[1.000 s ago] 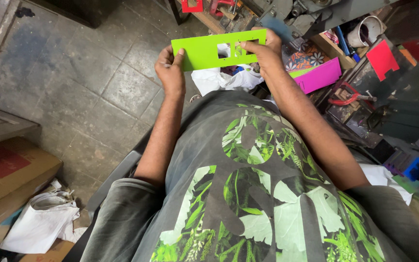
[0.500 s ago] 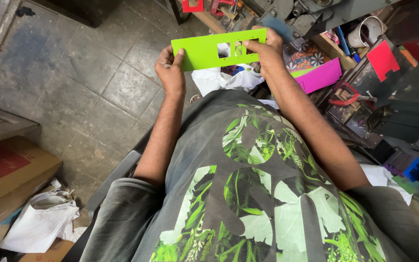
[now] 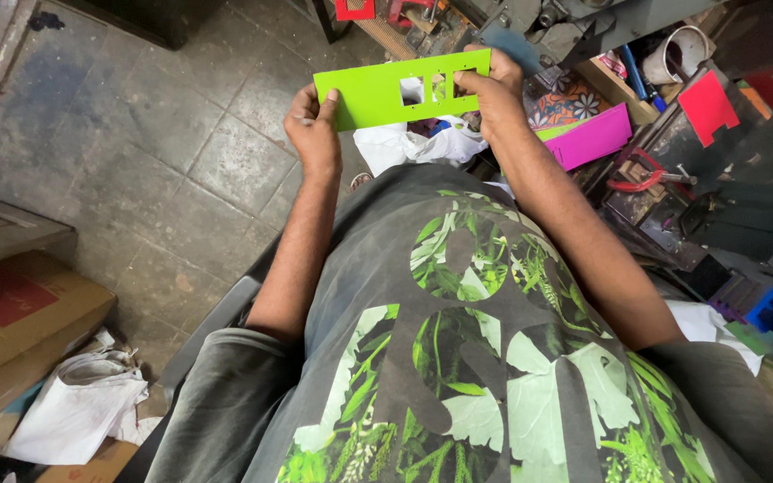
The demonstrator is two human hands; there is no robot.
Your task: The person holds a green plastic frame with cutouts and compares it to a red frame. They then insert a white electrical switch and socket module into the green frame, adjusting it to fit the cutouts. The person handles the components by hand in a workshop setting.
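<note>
Card in play — a lime-green card strip [image 3: 378,91] with square cut-outs, held up over the floor. Left hand [image 3: 313,125] pinches its left end, right hand [image 3: 494,94] its right end — magenta sheet [image 3: 588,137] just right, white cloth [image 3: 400,143] beneath.

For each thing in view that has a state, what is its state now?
Bright green flat card with square cut-outs: held up level by both ends.
Left hand: grips its left end.
Right hand: grips its right end.
Brown cardboard box: on the floor, open.
White plastic cup: tipped sideways.
</note>
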